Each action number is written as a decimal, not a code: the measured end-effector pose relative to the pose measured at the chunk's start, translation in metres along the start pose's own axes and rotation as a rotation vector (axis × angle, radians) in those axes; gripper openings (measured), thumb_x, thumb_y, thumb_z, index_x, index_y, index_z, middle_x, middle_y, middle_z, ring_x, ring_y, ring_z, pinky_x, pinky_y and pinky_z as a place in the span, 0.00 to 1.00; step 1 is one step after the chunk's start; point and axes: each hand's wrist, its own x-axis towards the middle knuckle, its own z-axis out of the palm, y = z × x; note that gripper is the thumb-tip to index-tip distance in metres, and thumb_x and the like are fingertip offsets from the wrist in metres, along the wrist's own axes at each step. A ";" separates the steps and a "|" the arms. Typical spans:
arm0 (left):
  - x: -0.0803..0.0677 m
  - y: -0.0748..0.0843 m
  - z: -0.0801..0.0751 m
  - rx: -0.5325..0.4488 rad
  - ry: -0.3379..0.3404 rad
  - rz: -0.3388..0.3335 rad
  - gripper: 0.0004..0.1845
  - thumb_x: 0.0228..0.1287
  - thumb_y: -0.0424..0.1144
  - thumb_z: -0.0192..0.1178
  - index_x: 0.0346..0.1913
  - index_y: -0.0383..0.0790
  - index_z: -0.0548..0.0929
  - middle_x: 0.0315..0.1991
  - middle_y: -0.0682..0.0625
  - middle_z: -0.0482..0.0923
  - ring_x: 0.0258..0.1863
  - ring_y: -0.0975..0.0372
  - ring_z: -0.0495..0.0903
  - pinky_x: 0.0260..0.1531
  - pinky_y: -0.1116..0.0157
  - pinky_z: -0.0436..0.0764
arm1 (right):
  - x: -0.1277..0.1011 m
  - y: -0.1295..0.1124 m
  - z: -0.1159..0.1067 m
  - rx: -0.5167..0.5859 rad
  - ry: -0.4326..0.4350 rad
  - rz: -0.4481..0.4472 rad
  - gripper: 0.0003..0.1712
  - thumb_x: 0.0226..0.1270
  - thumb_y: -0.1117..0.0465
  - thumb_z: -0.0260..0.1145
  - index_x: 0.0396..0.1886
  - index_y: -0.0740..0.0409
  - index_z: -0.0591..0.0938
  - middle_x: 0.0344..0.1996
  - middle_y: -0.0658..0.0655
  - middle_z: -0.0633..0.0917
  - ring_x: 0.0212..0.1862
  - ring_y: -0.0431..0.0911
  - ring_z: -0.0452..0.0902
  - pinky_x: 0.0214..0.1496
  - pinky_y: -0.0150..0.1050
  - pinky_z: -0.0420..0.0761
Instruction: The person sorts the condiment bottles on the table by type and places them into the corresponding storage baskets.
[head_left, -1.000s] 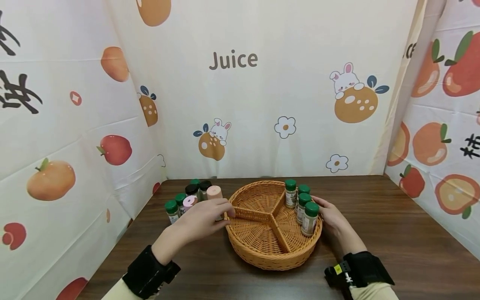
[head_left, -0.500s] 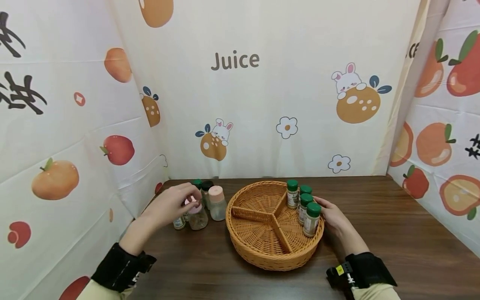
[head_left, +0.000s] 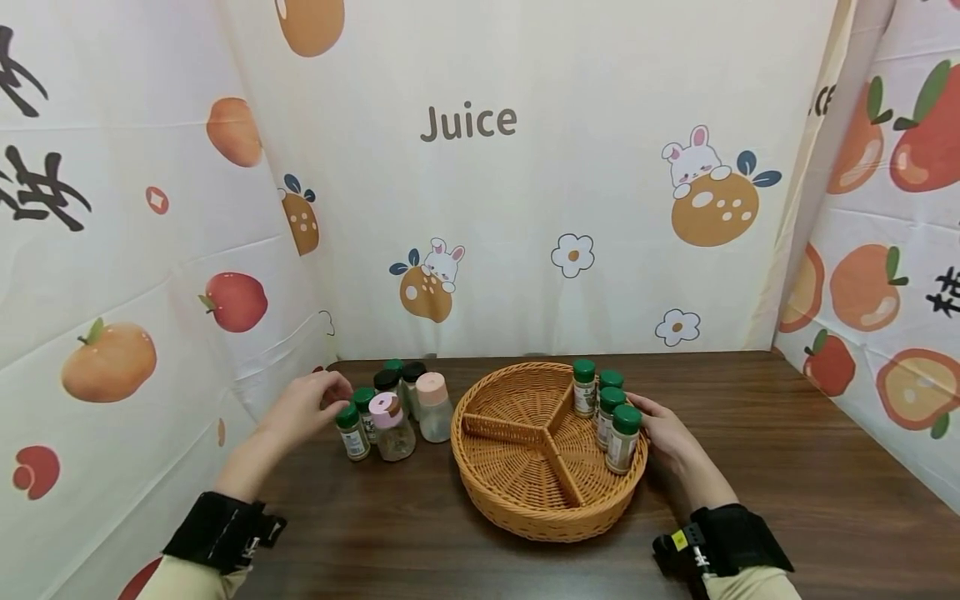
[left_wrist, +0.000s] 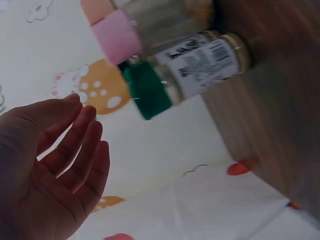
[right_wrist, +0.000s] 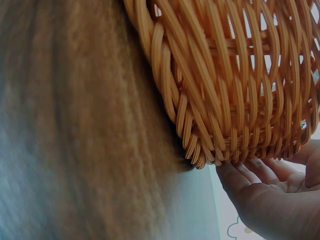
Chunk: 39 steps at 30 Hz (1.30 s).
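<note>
Head view: the left hand (head_left: 303, 408), fingers loose and empty, hovers just left of the upright green-capped jar (head_left: 352, 432); the right hand (head_left: 667, 435) rests flat against the basket (head_left: 540, 508).

The jars (head_left: 386, 408) stand packed together at the desk's (head_left: 787, 467) back left, just beside the basket (head_left: 525, 508) rim, leaving only a narrow gap between. The left hand (head_left: 303, 408) sits between the jars and the curtain (head_left: 112, 333). Bare desk lies in front of the jars and right of the basket. Four bottles (head_left: 611, 412) crowd the basket's right compartment; the other two are free.
</note>
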 end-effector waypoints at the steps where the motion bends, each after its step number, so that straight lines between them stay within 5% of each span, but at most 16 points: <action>1: -0.001 -0.003 0.002 -0.003 0.003 -0.017 0.05 0.61 0.30 0.67 0.39 0.38 0.83 0.32 0.50 0.82 0.33 0.61 0.79 0.35 0.61 0.80 | 0.000 0.000 0.000 0.001 0.001 0.000 0.31 0.83 0.61 0.37 0.79 0.67 0.48 0.76 0.74 0.53 0.76 0.64 0.53 0.63 0.39 0.71; 6: -0.006 -0.014 0.013 0.004 0.014 -0.128 0.08 0.62 0.35 0.68 0.41 0.36 0.82 0.33 0.47 0.83 0.33 0.58 0.80 0.36 0.58 0.81 | 0.000 -0.001 0.000 0.002 0.008 0.005 0.31 0.83 0.61 0.37 0.79 0.66 0.49 0.76 0.74 0.54 0.75 0.63 0.54 0.64 0.41 0.70; 13: -0.009 -0.014 0.028 0.067 -0.031 -0.326 0.25 0.60 0.52 0.69 0.47 0.33 0.80 0.39 0.41 0.83 0.36 0.54 0.80 0.39 0.53 0.80 | 0.000 -0.001 -0.001 0.010 0.016 0.015 0.30 0.83 0.60 0.37 0.79 0.66 0.49 0.76 0.74 0.54 0.75 0.62 0.55 0.63 0.42 0.71; 22: -0.007 -0.013 0.043 0.091 -0.048 -0.449 0.25 0.61 0.51 0.69 0.49 0.33 0.79 0.38 0.40 0.82 0.32 0.55 0.78 0.28 0.58 0.77 | 0.000 -0.001 0.000 0.007 0.003 0.006 0.31 0.83 0.60 0.36 0.79 0.66 0.48 0.76 0.74 0.53 0.75 0.63 0.54 0.59 0.34 0.73; 27: -0.006 -0.011 0.045 0.092 -0.039 -0.478 0.24 0.62 0.50 0.68 0.50 0.32 0.79 0.41 0.38 0.82 0.32 0.53 0.79 0.30 0.56 0.79 | 0.001 -0.001 0.001 0.009 -0.003 -0.002 0.30 0.84 0.60 0.36 0.79 0.66 0.48 0.77 0.74 0.52 0.76 0.62 0.54 0.53 0.27 0.74; 39: -0.012 -0.012 0.036 0.076 -0.023 -0.458 0.22 0.63 0.45 0.68 0.50 0.31 0.79 0.42 0.35 0.80 0.35 0.50 0.79 0.33 0.53 0.82 | 0.000 -0.001 -0.001 0.014 0.009 0.008 0.30 0.83 0.61 0.37 0.79 0.66 0.49 0.76 0.73 0.53 0.75 0.60 0.56 0.54 0.28 0.74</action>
